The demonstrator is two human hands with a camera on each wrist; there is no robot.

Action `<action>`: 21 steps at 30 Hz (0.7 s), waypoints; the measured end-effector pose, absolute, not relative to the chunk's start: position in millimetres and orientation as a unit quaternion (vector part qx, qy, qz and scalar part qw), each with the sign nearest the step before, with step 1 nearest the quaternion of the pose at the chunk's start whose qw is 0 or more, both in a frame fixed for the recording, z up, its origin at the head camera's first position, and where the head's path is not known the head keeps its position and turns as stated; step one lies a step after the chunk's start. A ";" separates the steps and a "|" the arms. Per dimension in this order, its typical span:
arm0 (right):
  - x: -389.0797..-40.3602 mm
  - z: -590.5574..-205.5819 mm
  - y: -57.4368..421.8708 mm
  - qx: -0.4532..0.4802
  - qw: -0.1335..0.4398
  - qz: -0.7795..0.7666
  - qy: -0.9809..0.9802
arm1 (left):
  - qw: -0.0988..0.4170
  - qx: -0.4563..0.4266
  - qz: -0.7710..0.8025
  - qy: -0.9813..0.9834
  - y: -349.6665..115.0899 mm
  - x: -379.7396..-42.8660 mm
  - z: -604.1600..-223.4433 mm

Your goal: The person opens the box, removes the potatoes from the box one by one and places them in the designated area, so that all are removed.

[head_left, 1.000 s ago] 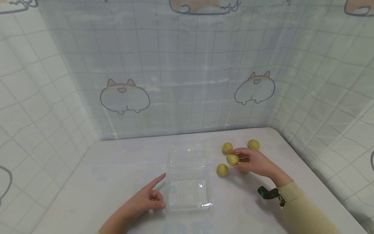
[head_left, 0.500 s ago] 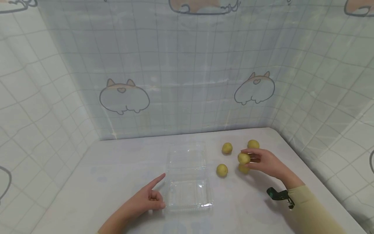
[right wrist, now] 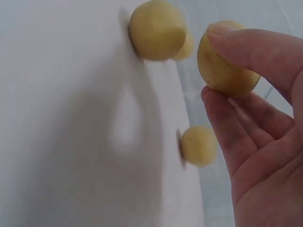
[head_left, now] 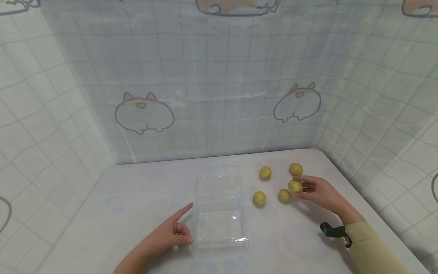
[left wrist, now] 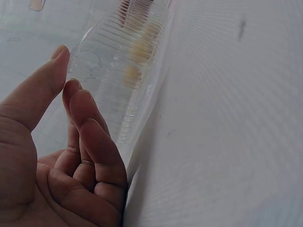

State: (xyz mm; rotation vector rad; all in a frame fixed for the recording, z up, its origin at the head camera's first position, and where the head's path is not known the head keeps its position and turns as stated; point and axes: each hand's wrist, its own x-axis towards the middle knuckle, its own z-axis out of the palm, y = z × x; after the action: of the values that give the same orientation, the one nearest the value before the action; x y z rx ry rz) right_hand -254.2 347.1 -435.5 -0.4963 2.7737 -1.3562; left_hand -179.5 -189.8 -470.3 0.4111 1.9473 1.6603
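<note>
Clear tray, edges barely visible

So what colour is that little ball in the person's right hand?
Pale yellow ball, pinched by the right hand; clearest in the right wrist view.

In the right wrist view, a small round yellow fruit sits mostly hidden behind a nearer round yellow fruit at 12 o'clock. The clear plastic clamshell box blurs the shapes behind it.
</note>
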 end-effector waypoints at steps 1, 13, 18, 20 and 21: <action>-253.3 -436.7 349.5 -0.158 0.002 -0.429 0.889 | 0.272 0.152 0.616 0.723 -189.6 -179.5 -470.2; -247.0 -447.1 367.3 -0.118 -0.003 -0.426 0.897 | 0.277 0.145 0.620 0.720 -188.7 -180.1 -470.2; -248.9 -450.9 372.1 -0.105 -0.006 -0.426 0.898 | 0.276 0.149 0.620 0.719 -189.8 -181.0 -471.1; -249.4 -452.8 374.0 -0.105 -0.006 -0.427 0.898 | 0.275 0.148 0.619 0.721 -190.0 -181.4 -471.4; -249.6 -453.8 374.7 -0.105 -0.007 -0.428 0.897 | 0.275 0.148 0.618 0.722 -190.0 -181.6 -471.5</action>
State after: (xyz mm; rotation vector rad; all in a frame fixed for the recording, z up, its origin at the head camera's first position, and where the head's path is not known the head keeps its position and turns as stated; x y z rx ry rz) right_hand -249.6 374.7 -453.8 -0.3306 2.8312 -1.3516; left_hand -181.6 -190.0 -471.5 0.3977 1.9412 1.6603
